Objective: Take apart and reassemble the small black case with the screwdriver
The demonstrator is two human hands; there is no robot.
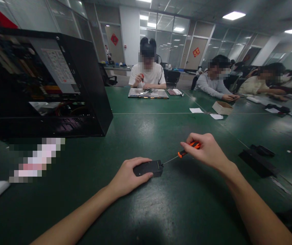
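Black box (147, 167): gripped between thumb and fingers of the left hand (130, 175), at six o'clock in view.
Screwdriver (186, 150): grasped in the right hand's (207, 151) curled fingers, two o'clock from the box.
Shaft (171, 159): pointed at the box's three-o'clock end.
Computer case (90, 81): placed at ten o'clock from the box.

A smooth, semi-gloss surface is presented by the bench (176, 194). Matt plastic is noted on the black block (147, 167); metal shaft and plastic handle on the screwdriver (183, 153). Beyond the bench's far right corner, dull cardboard is seen in the carton (222, 108).
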